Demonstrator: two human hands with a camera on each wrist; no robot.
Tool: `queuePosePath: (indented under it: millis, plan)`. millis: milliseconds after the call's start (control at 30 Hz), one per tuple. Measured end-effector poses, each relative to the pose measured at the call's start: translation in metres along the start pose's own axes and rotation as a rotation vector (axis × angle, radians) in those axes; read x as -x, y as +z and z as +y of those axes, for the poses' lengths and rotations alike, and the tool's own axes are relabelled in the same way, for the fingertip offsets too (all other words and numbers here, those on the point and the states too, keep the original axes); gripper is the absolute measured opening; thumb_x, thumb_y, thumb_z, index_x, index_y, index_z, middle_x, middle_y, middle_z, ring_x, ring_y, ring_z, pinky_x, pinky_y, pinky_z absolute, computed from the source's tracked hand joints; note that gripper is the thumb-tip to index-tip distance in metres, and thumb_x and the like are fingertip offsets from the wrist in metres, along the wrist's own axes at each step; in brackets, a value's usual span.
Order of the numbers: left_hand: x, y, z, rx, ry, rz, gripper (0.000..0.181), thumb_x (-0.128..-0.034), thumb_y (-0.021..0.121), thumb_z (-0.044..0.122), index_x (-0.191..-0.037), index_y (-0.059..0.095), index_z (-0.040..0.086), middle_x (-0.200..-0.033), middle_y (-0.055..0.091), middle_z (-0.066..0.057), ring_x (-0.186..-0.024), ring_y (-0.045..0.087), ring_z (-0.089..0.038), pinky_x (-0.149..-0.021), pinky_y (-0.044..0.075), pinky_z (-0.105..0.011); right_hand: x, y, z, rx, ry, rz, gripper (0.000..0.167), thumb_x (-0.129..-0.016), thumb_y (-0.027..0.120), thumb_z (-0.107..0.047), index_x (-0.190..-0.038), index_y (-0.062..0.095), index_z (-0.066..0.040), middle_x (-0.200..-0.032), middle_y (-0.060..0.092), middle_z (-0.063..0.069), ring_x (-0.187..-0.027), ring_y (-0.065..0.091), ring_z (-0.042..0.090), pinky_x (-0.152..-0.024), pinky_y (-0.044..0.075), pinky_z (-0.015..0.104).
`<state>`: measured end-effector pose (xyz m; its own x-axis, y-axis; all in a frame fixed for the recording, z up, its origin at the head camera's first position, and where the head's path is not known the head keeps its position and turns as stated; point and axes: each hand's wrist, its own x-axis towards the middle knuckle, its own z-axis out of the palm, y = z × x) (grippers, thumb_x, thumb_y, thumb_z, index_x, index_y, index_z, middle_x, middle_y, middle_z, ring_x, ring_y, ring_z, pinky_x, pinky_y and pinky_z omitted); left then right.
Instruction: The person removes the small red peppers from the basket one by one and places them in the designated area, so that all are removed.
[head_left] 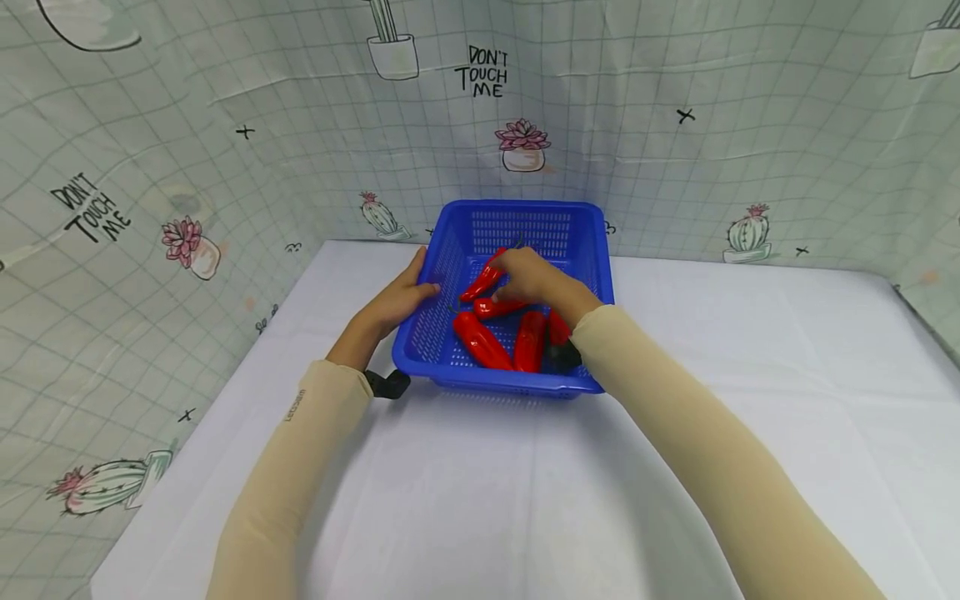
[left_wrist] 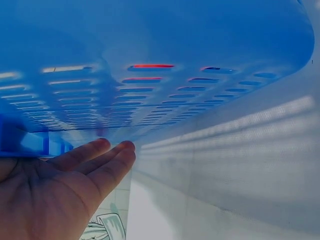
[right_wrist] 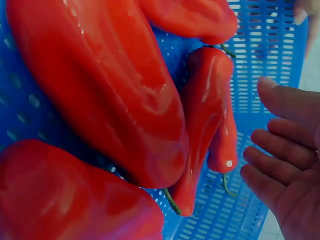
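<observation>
Several glossy red peppers [head_left: 482, 342] with thin green stems lie in a blue perforated plastic basket [head_left: 495, 381]. My left hand [head_left: 396, 303] grips the basket's left side, thumb over the rim and fingers along the outside wall. In the left wrist view those fingers [left_wrist: 114, 167] stretch beneath the rim. Inside the basket, my right hand [head_left: 536, 279] hovers over the peppers near the back. The right wrist view shows its fingers [right_wrist: 272, 167] loosely bent beside a slim pepper [right_wrist: 207, 110], with nothing held. Part of the contents is hidden under the right forearm.
The basket stands on a white-covered table [head_left: 750, 375] near its back edge. A grid-patterned curtain [head_left: 637, 100] with cactus drawings hangs behind and to the left. A black wrist device [head_left: 388, 384] sits under the left wrist, another inside the basket at the right.
</observation>
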<state>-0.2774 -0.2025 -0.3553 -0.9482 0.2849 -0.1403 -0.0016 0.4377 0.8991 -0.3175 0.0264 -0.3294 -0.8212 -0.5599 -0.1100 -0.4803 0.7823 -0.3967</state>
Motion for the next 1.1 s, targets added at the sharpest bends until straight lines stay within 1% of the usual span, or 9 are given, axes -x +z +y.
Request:
queuePosePath:
  millis: [100, 200, 367, 467, 567, 667, 867, 967, 1100]
  plan:
    - [0.001, -0.001, -0.001, -0.001, 0.007, 0.004, 0.078, -0.0985, 0.04, 0.011, -0.158, -0.01, 0.015, -0.166, -0.001, -0.012, -0.151, 0.01, -0.035, -0.119, 0.014, -0.054, -0.003, 0.005, -0.002, 0.025, -0.029, -0.027, 0.048, -0.086, 0.072, -0.011, -0.131, 0.061, 0.001, -0.129, 0.063, 0.017, -0.122, 0.056, 0.033, -0.108, 0.041, 0.042]
    - [0.002, -0.001, -0.002, 0.003, 0.013, 0.004, 0.078, -0.0985, 0.04, 0.011, -0.158, -0.011, 0.015, -0.166, 0.0, -0.013, -0.151, 0.011, -0.036, -0.119, 0.015, -0.055, -0.005, 0.009, -0.004, 0.024, -0.038, -0.061, 0.042, -0.086, 0.072, -0.01, -0.127, 0.065, -0.002, -0.123, 0.067, 0.014, -0.112, 0.06, 0.028, -0.103, 0.046, 0.04]
    - [0.004, -0.001, -0.002, 0.008, 0.019, 0.0, 0.078, -0.0986, 0.04, 0.011, -0.158, -0.01, 0.018, -0.166, 0.001, -0.012, -0.15, 0.013, -0.036, -0.118, 0.016, -0.055, -0.004, 0.014, -0.008, 0.026, -0.013, -0.111, 0.038, -0.086, 0.074, -0.009, -0.123, 0.069, -0.006, -0.12, 0.068, 0.009, -0.1, 0.06, 0.023, -0.099, 0.049, 0.038]
    - [0.003, -0.001, -0.001, 0.016, 0.026, -0.008, 0.078, -0.0988, 0.04, 0.011, -0.158, -0.01, 0.019, -0.165, 0.002, -0.013, -0.15, 0.013, -0.037, -0.118, 0.017, -0.057, -0.004, 0.016, -0.008, 0.058, 0.006, -0.13, 0.036, -0.085, 0.074, -0.008, -0.121, 0.07, -0.005, -0.112, 0.069, 0.01, -0.093, 0.059, 0.023, -0.095, 0.051, 0.037]
    - [0.003, -0.001, 0.0, 0.02, 0.022, -0.016, 0.077, -0.0992, 0.039, 0.01, -0.158, -0.011, 0.019, -0.165, 0.002, -0.014, -0.15, 0.013, -0.038, -0.117, 0.017, -0.058, -0.005, 0.019, -0.008, 0.104, 0.023, -0.15, 0.033, -0.084, 0.075, -0.008, -0.116, 0.071, -0.005, -0.101, 0.066, 0.009, -0.087, 0.056, 0.023, -0.088, 0.051, 0.034]
    - [0.007, 0.0, 0.007, 0.008, 0.006, -0.018, 0.077, -0.0993, 0.039, 0.009, -0.157, -0.011, 0.016, -0.165, 0.001, -0.015, -0.15, 0.012, -0.039, -0.117, 0.017, -0.057, -0.006, 0.021, -0.007, 0.144, 0.025, -0.165, 0.028, -0.084, 0.075, -0.008, -0.111, 0.072, -0.005, -0.094, 0.064, 0.008, -0.084, 0.055, 0.023, -0.084, 0.051, 0.033]
    - [0.025, 0.002, 0.031, -0.009, -0.013, -0.02, 0.075, -0.099, 0.038, 0.007, -0.157, -0.01, 0.008, -0.164, -0.001, -0.018, -0.15, 0.009, -0.039, -0.119, 0.013, -0.055, -0.009, 0.022, -0.005, 0.19, 0.003, -0.163, 0.025, -0.083, 0.075, -0.007, -0.109, 0.073, -0.005, -0.094, 0.064, 0.008, -0.086, 0.055, 0.024, -0.085, 0.051, 0.034]
    - [0.026, 0.003, 0.033, -0.002, -0.009, -0.024, 0.075, -0.099, 0.038, 0.008, -0.157, -0.01, 0.008, -0.165, -0.001, -0.018, -0.15, 0.009, -0.038, -0.119, 0.013, -0.054, -0.01, 0.023, -0.003, 0.197, 0.007, -0.163, 0.022, -0.084, 0.075, -0.007, -0.106, 0.074, -0.006, -0.094, 0.064, 0.007, -0.086, 0.055, 0.023, -0.084, 0.05, 0.033]
    - [0.024, 0.003, 0.03, 0.0, -0.001, -0.027, 0.077, -0.0983, 0.039, 0.008, -0.157, -0.011, 0.009, -0.164, 0.001, -0.018, -0.15, 0.012, -0.04, -0.118, 0.016, -0.056, -0.01, 0.023, -0.002, 0.198, 0.012, -0.153, 0.014, -0.084, 0.075, -0.008, -0.098, 0.074, -0.007, -0.088, 0.062, 0.006, -0.083, 0.054, 0.023, -0.08, 0.05, 0.032]
